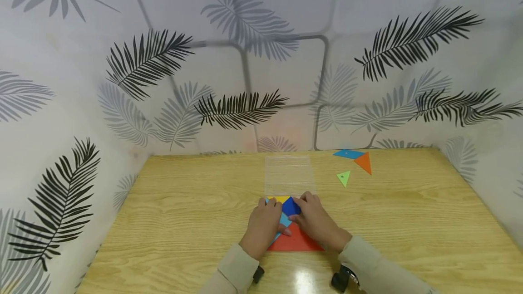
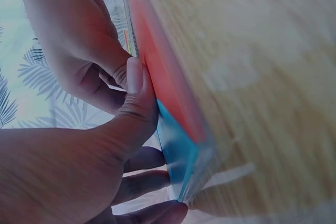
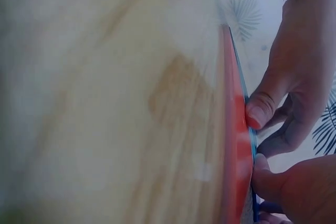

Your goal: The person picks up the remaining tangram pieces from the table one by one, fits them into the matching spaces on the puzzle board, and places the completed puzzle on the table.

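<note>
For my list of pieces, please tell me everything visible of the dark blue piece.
The dark blue piece looks plain, straight-edged, perhaps plastic, one corner toward the head view's top. It is by the yellow piece and light blue piece; the right hand pinches its right side. Flat or tilted: unclear.

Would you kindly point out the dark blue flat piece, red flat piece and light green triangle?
Dark blue piece (image 1: 290,207): head view, its middle.
Red piece (image 1: 296,241): head view, visible middle.
Light green triangle (image 1: 345,178): head view, its middle.
</note>
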A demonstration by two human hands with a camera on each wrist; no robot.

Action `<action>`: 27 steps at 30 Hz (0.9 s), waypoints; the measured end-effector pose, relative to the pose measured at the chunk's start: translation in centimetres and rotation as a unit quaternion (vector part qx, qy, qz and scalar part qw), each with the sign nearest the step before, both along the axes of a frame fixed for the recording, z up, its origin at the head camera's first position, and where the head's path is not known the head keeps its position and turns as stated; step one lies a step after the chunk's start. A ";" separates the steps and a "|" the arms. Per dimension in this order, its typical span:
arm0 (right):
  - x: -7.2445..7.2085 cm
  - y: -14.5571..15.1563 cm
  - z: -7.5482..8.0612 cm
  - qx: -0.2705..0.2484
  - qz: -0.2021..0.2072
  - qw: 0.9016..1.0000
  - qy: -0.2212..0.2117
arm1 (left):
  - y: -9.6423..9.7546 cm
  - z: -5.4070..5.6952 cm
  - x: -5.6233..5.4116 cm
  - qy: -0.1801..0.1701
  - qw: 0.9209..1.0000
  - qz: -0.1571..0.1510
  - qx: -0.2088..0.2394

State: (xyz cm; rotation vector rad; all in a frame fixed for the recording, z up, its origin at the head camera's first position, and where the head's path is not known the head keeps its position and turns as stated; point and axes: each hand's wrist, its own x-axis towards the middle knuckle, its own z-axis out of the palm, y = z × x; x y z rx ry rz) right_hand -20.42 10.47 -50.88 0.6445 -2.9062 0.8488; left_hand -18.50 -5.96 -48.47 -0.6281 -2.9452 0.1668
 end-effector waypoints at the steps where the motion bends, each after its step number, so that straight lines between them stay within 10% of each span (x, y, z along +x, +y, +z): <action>1: -0.1 0.1 0.0 -0.003 0.000 1.000 -0.008 | 0.0 0.0 0.0 -0.001 1.000 0.000 0.000; 27: -1.5 -0.1 -0.6 -0.078 -0.019 0.996 -0.030 | 0.7 0.1 0.3 -0.018 0.999 0.033 -0.005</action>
